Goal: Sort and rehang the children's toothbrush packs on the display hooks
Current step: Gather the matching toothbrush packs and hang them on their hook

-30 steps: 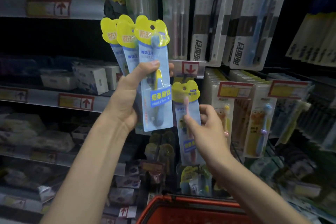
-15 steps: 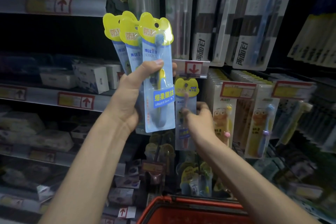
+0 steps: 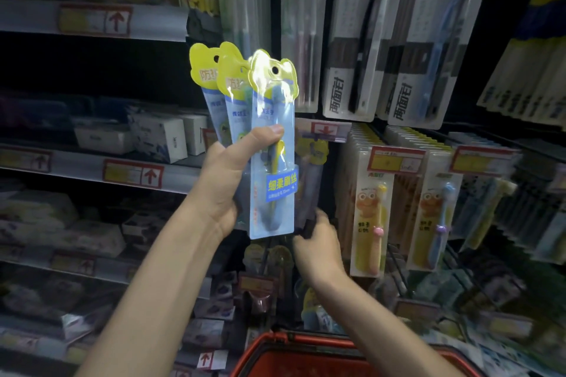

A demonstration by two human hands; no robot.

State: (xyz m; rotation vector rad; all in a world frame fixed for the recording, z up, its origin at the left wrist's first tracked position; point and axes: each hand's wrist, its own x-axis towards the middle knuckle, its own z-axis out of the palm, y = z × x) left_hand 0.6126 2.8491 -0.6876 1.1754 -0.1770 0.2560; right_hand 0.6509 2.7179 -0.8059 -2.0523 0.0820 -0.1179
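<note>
left hand (image 3: pixel 223 190): clamped round a fan of three packs (image 3: pixel 272 162), thumb pressed across the front one, other fingers hidden behind

right hand (image 3: pixel 318 245): down low behind the fan, fingers curled by the foot of a hung pack (image 3: pixel 314 153); too blurry to call it a grip or just a touch

fan risk: one thumb pinning three slick cards, so could slide apart and drop, likely toward the basket (image 3: pixel 275 343) below

hung pack risk: mostly hidden behind the fan, so pretty much working blind; a tug from the bottom could tear its hole or pop it off the hook

hook: not visible at all, tucked behind the fan; lining a hole up half-blind could miss

sorting risk: cartoon packs (image 3: pixel 372 217) hang just to the right, different design; easy to mix rows in this dim light

packs look: pale blue cards, yellow animal-shaped tops, round hang hole (image 3: pixel 274 70), glossy clear blister catching glare, small brush inside, blue label low down

packs position: upright, tops splayed, front one overlapping the other two, just left of the red-arrow tag (image 3: pixel 326 130)
</note>
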